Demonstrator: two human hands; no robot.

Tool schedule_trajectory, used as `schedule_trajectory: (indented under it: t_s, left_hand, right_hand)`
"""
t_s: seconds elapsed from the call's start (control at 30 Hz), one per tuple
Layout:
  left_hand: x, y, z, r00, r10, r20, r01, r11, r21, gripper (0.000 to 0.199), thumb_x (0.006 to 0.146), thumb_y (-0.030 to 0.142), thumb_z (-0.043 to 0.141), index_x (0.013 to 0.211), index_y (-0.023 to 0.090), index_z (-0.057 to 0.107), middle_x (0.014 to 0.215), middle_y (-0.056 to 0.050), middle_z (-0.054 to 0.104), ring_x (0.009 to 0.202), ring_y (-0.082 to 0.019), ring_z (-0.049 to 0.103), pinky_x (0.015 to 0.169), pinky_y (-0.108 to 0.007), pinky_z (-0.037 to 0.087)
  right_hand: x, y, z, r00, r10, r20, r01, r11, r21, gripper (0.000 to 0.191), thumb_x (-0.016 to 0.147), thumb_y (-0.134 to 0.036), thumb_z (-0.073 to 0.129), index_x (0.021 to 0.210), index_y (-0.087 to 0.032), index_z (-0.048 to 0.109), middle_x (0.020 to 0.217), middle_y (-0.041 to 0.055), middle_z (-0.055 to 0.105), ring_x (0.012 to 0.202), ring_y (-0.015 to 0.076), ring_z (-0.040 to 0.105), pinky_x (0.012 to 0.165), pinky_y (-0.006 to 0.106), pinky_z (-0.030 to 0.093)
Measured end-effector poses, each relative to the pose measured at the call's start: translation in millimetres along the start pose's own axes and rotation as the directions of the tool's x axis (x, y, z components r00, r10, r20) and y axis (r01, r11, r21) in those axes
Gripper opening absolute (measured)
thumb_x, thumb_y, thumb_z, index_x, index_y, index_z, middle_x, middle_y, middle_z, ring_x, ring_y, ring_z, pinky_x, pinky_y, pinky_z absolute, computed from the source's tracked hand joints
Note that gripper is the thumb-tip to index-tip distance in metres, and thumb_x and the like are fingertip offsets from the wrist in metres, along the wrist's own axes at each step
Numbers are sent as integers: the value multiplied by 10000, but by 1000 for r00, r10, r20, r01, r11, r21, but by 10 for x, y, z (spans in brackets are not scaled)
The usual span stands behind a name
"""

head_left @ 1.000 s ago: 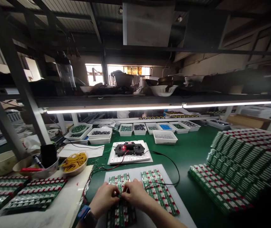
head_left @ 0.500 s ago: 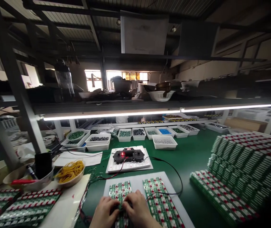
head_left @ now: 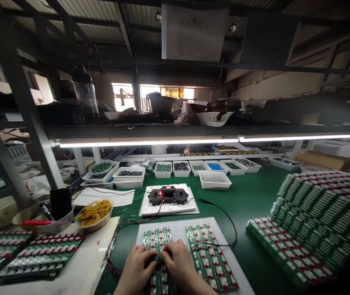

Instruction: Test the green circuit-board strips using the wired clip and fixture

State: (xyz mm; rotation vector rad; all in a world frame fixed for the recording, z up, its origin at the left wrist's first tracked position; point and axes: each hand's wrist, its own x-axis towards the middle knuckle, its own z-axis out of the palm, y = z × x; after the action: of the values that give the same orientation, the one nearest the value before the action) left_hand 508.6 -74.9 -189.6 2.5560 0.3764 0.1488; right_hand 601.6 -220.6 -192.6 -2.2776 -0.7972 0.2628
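My left hand (head_left: pixel 136 270) and right hand (head_left: pixel 181 262) sit close together on the green circuit-board panel (head_left: pixel 156 241), on a white sheet (head_left: pixel 177 228). They hide the spot beneath, so I can't tell if they clamp anything. A 2nd panel (head_left: pixel 210 256) lies just right. Ahead, a test fixture (head_left: pixel 168 196) shows red digits, too small to read.

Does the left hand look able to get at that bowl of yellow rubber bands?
Probably yes. The left hand rests on a strip of green circuit boards, and the bowl of yellow rubber bands sits ahead to its left. Only loose wires lie between, so the way looks free.
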Motion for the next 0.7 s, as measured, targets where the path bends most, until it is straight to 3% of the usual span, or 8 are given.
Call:
schedule_trajectory:
  t_s: [0.2, 0.4, 0.53, 0.7]
  left_hand:
    - [-36, 115, -10, 999, -27, -33, 30, 996, 90, 231, 847, 258, 589, 1022, 264, 740, 981, -54, 671, 1051, -268, 539, 950, -391, 395]
    - [-71, 161, -95, 997, 28, -74, -19, 993, 121, 209, 844, 244, 616, 1011, 265, 739, 967, -44, 678, 1044, -263, 528, 981, -406, 366]
    - [-96, 109, -158, 996, 85, -26, -83, 995, 62, 237, 861, 287, 618, 1066, 279, 736, 951, -47, 683, 1030, -261, 531, 979, -403, 374]
    - [-124, 107, -186, 994, 89, 57, -90, 996, 17, 208, 815, 223, 636, 980, 261, 756, 918, -38, 678, 999, -246, 541, 945, -365, 402]
  right_hand:
    - [18, -85, -49, 997, 72, 31, -72, 997, -11, 131, 852, -188, 614, 815, -208, 738, 907, 44, 729, 993, 220, 579, 844, 290, 352]
    - [-16, -36, -109, 999, 13, 33, -16, 995, 96, 140, 855, -235, 618, 853, -218, 757, 874, 10, 738, 950, 184, 580, 831, 249, 376]
    - [-26, -19, -156, 997, -31, 74, 23, 995, 97, 176, 866, -259, 594, 841, -226, 765, 856, 7, 743, 924, 186, 591, 823, 255, 385]
    - [-62, -12, -177, 993, -8, 114, -1, 997, 79, 127, 798, -233, 642, 821, -228, 766, 833, 19, 734, 916, 195, 602, 802, 253, 395]
